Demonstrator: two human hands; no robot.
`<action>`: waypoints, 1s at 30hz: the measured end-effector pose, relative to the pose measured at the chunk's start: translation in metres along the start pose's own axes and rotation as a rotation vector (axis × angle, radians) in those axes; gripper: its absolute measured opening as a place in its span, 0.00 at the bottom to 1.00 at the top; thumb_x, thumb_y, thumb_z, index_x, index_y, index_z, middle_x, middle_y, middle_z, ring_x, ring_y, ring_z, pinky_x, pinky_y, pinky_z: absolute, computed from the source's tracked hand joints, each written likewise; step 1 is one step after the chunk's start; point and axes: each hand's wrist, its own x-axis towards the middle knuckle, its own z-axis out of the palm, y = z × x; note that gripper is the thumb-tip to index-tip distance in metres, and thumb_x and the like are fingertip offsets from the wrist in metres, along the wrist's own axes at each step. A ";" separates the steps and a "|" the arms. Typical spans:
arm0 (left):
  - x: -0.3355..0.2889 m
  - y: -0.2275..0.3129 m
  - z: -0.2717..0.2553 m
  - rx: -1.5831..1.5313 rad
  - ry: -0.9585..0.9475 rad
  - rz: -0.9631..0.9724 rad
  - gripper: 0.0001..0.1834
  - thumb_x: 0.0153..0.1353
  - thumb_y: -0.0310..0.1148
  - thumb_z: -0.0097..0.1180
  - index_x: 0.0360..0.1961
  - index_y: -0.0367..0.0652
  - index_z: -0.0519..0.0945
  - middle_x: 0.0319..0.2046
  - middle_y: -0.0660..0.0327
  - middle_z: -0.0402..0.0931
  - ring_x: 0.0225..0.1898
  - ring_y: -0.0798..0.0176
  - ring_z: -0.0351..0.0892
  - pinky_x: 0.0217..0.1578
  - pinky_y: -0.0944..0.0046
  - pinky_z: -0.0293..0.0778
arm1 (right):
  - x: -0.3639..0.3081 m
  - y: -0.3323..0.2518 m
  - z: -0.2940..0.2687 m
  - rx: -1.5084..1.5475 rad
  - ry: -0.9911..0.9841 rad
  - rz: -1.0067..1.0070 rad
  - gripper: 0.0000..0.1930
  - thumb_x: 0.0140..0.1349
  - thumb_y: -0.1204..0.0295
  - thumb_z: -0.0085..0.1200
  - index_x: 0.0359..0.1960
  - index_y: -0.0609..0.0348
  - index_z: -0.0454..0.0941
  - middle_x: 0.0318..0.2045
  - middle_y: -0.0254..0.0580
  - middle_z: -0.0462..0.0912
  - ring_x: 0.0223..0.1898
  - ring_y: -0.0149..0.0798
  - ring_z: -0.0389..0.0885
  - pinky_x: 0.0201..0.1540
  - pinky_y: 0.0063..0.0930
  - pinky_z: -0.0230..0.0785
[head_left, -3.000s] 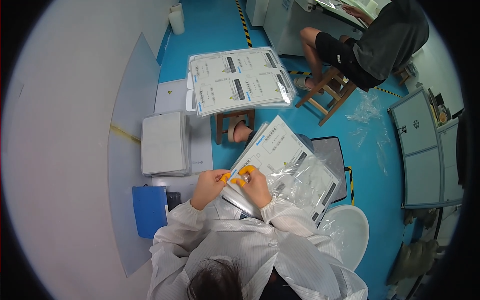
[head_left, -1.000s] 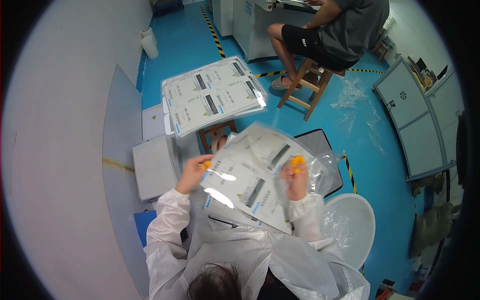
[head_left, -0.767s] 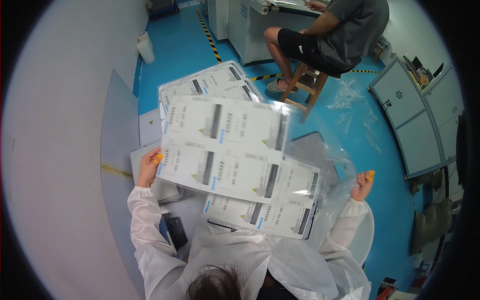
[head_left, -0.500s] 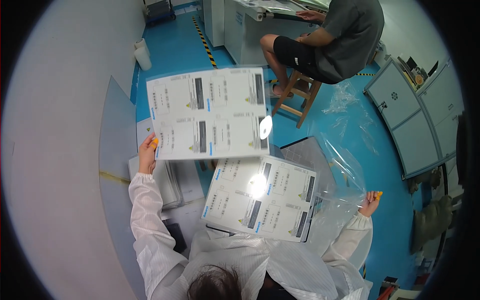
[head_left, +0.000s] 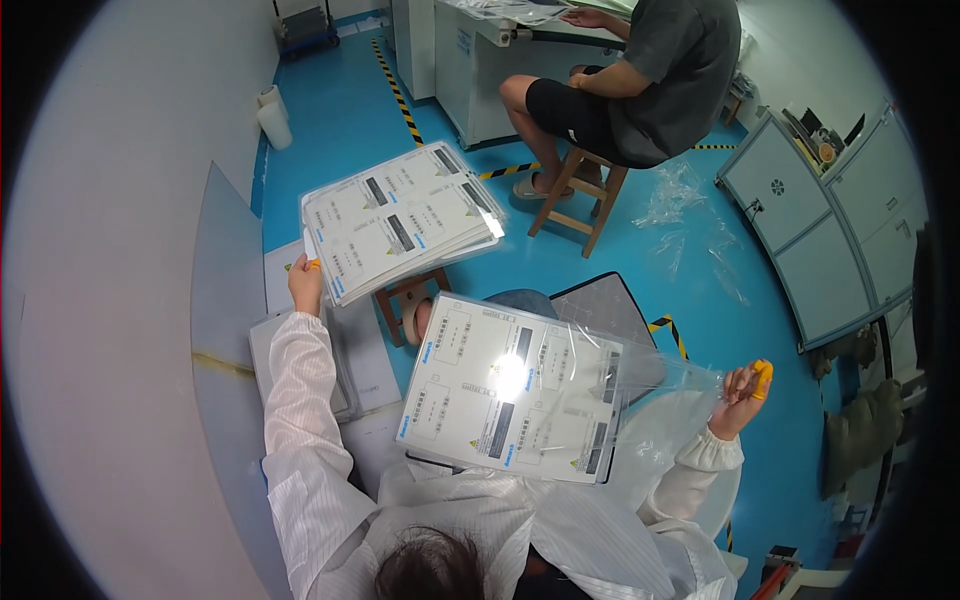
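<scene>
Two sets of white printed sheets lie before the person. The near sheets [head_left: 465, 405] rest over the lap, slightly rotated, with a bright reflection on the surface. Clear film [head_left: 672, 378] overlaps their right part and extends to the right hand [head_left: 740, 402], whose fingers are closed on its outer end. The far stack [head_left: 390, 215] rests on a wooden stool [head_left: 388, 308], its sheets unevenly aligned. The left hand [head_left: 306, 285] is at the left edge of the far stack, thumb and fingers close together; whether it grips a sheet cannot be determined. Yellow-orange finger cots [head_left: 763, 385] show on both hands. Beyond, a co-worker [head_left: 685, 95] sits on a second stool [head_left: 582, 205] on the blue floor [head_left: 560, 255].
</scene>
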 end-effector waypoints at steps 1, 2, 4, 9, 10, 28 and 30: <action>-0.002 -0.004 -0.009 0.165 0.059 0.240 0.17 0.56 0.22 0.47 0.49 0.33 0.72 0.29 0.59 0.76 0.26 0.70 0.73 0.27 0.73 0.69 | -0.001 0.004 0.016 -0.048 -0.050 -0.003 0.14 0.63 0.59 0.44 0.36 0.57 0.69 0.15 0.29 0.62 0.13 0.21 0.52 0.15 0.16 0.46; -0.009 -0.005 -0.013 0.335 0.104 0.473 0.17 0.56 0.23 0.48 0.49 0.35 0.72 0.28 0.60 0.76 0.26 0.71 0.73 0.27 0.74 0.69 | -0.004 0.012 0.029 -0.050 -0.055 0.009 0.14 0.63 0.59 0.44 0.36 0.57 0.69 0.15 0.29 0.62 0.13 0.21 0.52 0.15 0.16 0.46; -0.042 -0.003 -0.014 0.300 -0.135 0.359 0.17 0.55 0.24 0.50 0.49 0.36 0.73 0.30 0.59 0.77 0.28 0.71 0.73 0.29 0.73 0.69 | -0.017 0.036 0.054 -0.140 -0.192 0.001 0.18 0.60 0.54 0.47 0.37 0.59 0.70 0.16 0.27 0.62 0.14 0.22 0.55 0.17 0.16 0.46; -0.147 -0.012 -0.027 0.326 -0.710 0.193 0.17 0.55 0.28 0.53 0.47 0.37 0.74 0.34 0.58 0.78 0.29 0.72 0.73 0.33 0.71 0.70 | -0.088 0.098 0.129 -0.268 -0.656 0.392 0.23 0.56 0.48 0.50 0.34 0.59 0.72 0.17 0.28 0.66 0.17 0.21 0.61 0.18 0.16 0.52; -0.164 -0.012 -0.031 0.379 -0.756 0.181 0.18 0.54 0.27 0.53 0.48 0.37 0.74 0.35 0.57 0.78 0.28 0.71 0.73 0.33 0.71 0.69 | -0.104 0.107 0.143 -0.256 -0.825 0.482 0.15 0.58 0.59 0.50 0.35 0.60 0.74 0.20 0.29 0.71 0.21 0.22 0.68 0.23 0.16 0.61; -0.258 0.010 -0.038 0.704 -0.786 0.448 0.18 0.53 0.23 0.51 0.48 0.34 0.73 0.39 0.48 0.77 0.33 0.62 0.78 0.39 0.69 0.72 | -0.171 0.223 0.167 -0.723 -0.948 0.388 0.08 0.57 0.74 0.50 0.36 0.66 0.75 0.18 0.35 0.74 0.20 0.24 0.65 0.24 0.18 0.59; -0.263 0.011 -0.037 0.663 -0.681 0.618 0.20 0.53 0.21 0.50 0.50 0.35 0.72 0.39 0.50 0.77 0.33 0.65 0.77 0.38 0.70 0.72 | -0.167 0.226 0.167 -0.696 -0.904 0.371 0.09 0.57 0.73 0.50 0.35 0.65 0.76 0.17 0.38 0.74 0.18 0.26 0.67 0.22 0.21 0.60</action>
